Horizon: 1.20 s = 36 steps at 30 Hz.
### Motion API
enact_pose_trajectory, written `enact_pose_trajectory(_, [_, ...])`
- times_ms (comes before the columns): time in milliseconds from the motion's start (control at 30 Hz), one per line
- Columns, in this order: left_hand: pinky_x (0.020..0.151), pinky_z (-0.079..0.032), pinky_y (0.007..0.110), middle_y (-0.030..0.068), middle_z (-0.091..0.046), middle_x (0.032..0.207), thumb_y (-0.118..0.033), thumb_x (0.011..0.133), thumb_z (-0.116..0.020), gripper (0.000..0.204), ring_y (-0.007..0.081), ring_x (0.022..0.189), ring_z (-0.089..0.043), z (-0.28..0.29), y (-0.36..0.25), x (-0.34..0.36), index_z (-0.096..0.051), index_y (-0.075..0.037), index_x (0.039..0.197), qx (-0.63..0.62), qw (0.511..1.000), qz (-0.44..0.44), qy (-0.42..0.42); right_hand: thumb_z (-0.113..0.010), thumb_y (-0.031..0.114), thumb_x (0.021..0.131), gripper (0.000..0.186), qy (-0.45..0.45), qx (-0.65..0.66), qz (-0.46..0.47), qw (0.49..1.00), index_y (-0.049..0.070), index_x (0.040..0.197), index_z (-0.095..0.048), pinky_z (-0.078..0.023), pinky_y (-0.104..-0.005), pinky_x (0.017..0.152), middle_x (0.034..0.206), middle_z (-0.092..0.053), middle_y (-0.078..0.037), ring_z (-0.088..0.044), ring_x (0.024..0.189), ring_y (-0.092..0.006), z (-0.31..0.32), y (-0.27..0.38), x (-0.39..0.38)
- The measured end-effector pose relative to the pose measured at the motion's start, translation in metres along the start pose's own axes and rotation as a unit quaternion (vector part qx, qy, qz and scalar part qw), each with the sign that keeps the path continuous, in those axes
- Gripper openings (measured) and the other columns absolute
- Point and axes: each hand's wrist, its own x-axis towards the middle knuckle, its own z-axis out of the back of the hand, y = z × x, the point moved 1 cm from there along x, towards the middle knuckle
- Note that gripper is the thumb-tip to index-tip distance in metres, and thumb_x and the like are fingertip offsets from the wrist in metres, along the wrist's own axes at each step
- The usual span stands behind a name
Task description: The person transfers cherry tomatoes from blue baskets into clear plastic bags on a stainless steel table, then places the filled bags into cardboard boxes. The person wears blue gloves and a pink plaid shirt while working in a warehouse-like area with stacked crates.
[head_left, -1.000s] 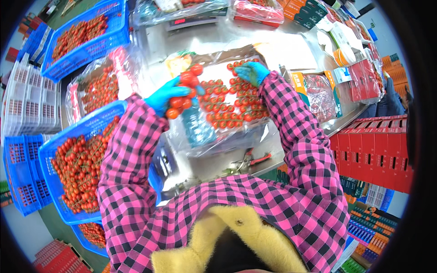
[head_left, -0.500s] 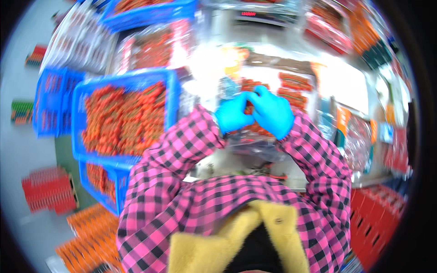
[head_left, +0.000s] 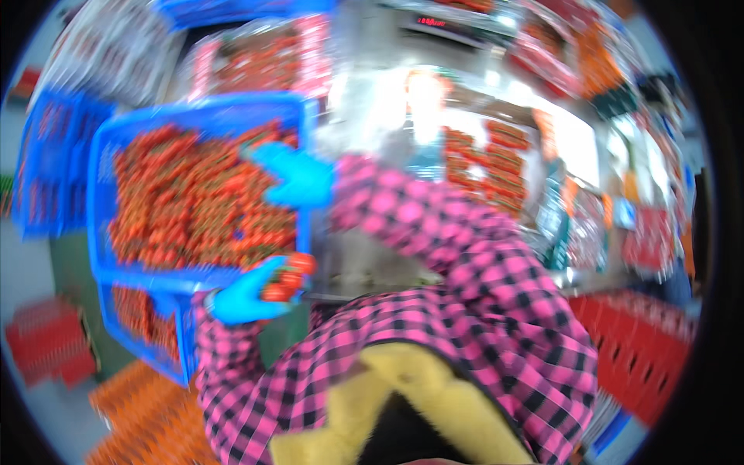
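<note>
Both my hands wear blue gloves. My left hand point(head_left: 249, 296) is closed around a small bunch of red cherry tomatoes point(head_left: 288, 277) at the near right corner of a blue crate point(head_left: 194, 108). Vine cherry tomatoes point(head_left: 182, 201) fill that crate in rows. Over its right side reaches my right hand point(head_left: 293, 174), fingers and thumb apart, its fingertips at the tomatoes; motion blurs it, and I cannot tell whether it touches them. Right of the crate, on the metal table, lies an open box point(head_left: 529, 182) holding several tomato bunches in rows.
A second blue crate point(head_left: 184, 345) of tomatoes stands beneath the first. Farther back are a plastic-wrapped pack point(head_left: 256, 66) and a scale with a red display point(head_left: 434, 25). Orange crates point(head_left: 151, 411) and a red crate point(head_left: 635, 349) flank me.
Both hands have moved left from the box on the table to the blue crate. The left now visibly holds tomatoes. The view has shifted slightly.
</note>
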Motion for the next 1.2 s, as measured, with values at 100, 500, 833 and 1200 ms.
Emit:
enact_pose_trajectory(100, [0.083, -0.042, 0.032, 0.0116, -0.046, 0.115, -0.002, 0.070, -0.064, 0.073, 0.0172, 0.100, -0.049, 0.007, -0.044, 0.056, -0.023, -0.004, 0.131, -0.035, 0.985, -0.135, -0.099, -0.057, 0.023, 0.075, 0.068, -0.009, -0.036, -0.008, 0.999, 0.011, 0.134, -0.025, -0.045, -0.0398, 0.078, 0.110, -0.050, -0.020, -0.052, 0.098, -0.0337, -0.005, -0.016, -0.051])
enact_pose_trajectory(500, [0.087, -0.040, 0.040, 0.0138, -0.045, 0.118, -0.017, 0.077, -0.050, 0.048, 0.0293, 0.107, -0.048, -0.025, -0.019, 0.476, -0.038, -0.020, 0.124, 0.804, 0.586, 0.076, -0.069, -0.052, 0.019, 0.074, 0.051, -0.081, -0.381, -0.367, 0.845, 0.009, 0.123, -0.043, -0.035, -0.0419, 0.093, 0.118, -0.047, -0.021, -0.046, 0.108, -0.0330, 0.260, -0.157, -0.308])
enact_pose_trajectory(833, [0.057, -0.047, 0.040, 0.0159, -0.058, 0.071, -0.015, 0.073, -0.051, 0.034, 0.0312, 0.064, -0.058, -0.161, -0.011, 0.265, -0.055, -0.008, 0.106, 0.480, 0.824, -0.277, 0.116, -0.050, 0.018, 0.079, 0.030, -0.092, -0.296, -0.230, 0.922, 0.006, 0.105, -0.057, -0.046, -0.0378, 0.075, 0.098, -0.059, -0.018, -0.059, 0.086, -0.0296, 0.235, -0.053, -0.159])
enact_pose_trajectory(1200, [0.073, -0.046, 0.038, 0.0161, -0.058, 0.095, -0.028, 0.082, -0.049, 0.034, 0.0312, 0.085, -0.057, 0.001, 0.000, 0.018, -0.055, -0.005, 0.107, 0.431, 0.902, -0.010, -0.039, -0.048, 0.030, 0.083, 0.033, 0.097, -0.184, -0.349, 0.914, 0.012, 0.111, -0.048, -0.048, -0.0438, 0.068, 0.093, -0.058, -0.016, -0.058, 0.078, -0.0343, -0.120, -0.083, 0.080])
